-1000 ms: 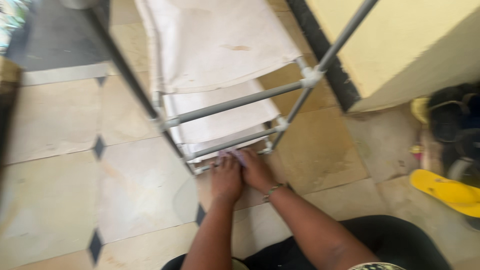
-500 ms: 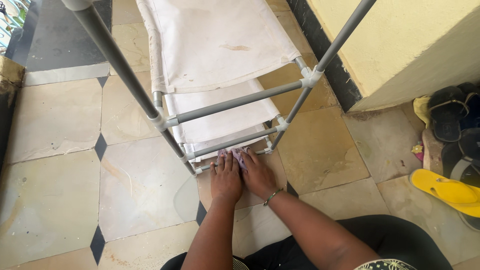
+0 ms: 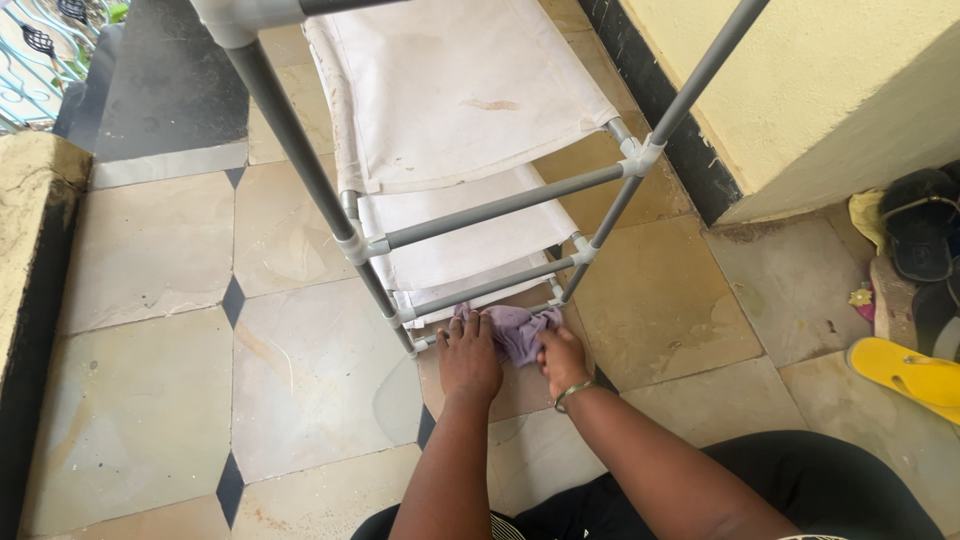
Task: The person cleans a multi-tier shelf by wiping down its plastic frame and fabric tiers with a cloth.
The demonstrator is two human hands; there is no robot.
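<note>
A grey tube rack (image 3: 500,206) with white fabric shelves (image 3: 460,90) stands on the tiled floor in front of me. A pale purple cloth (image 3: 516,329) lies at the rack's lowest front bar. My left hand (image 3: 469,355) rests flat beside the cloth, its fingertips touching the cloth's left edge near the bottom bar. My right hand (image 3: 561,358), with a bangle on the wrist, grips the cloth's right edge on the floor tile.
Beige floor tiles (image 3: 150,380) with dark diamond insets spread to the left. A yellow wall (image 3: 830,90) with a black skirting stands at the right. A yellow flip-flop (image 3: 905,372) and dark sandals (image 3: 920,235) lie at the right edge. A low stone ledge (image 3: 30,210) borders the left.
My right hand has slid back and to the right, spreading the purple cloth out from under both hands. The view has steadied and shifted slightly.
</note>
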